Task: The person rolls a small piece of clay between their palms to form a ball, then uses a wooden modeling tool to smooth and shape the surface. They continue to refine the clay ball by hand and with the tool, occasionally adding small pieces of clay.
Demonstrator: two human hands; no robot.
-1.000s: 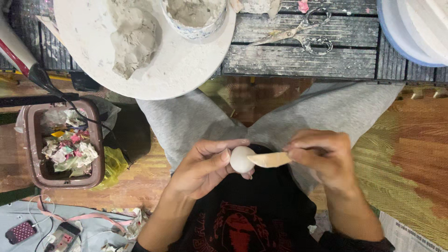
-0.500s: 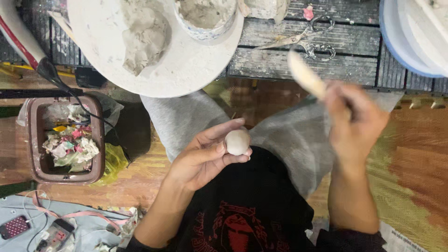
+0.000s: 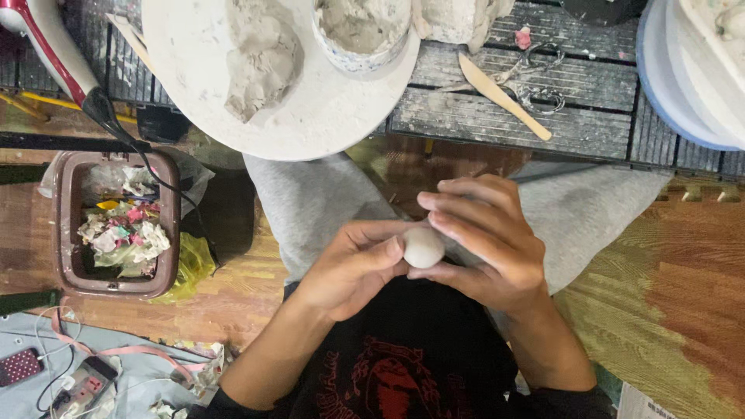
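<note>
Clay ball [image 3: 423, 247], small, pale: pinched between left hand [image 3: 353, 268] and right hand [image 3: 485, 244]. Wooden spatula [image 3: 503, 96] on bench [image 3: 590, 116], one o'clock.

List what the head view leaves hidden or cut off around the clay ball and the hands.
- Clay ball: its back and underside, covered by the left hand and right hand.
- Both palms: turned away from the camera.
- Small bowl: top cut off by the frame edge.
- Blue basin: mostly beyond the right edge.
</note>
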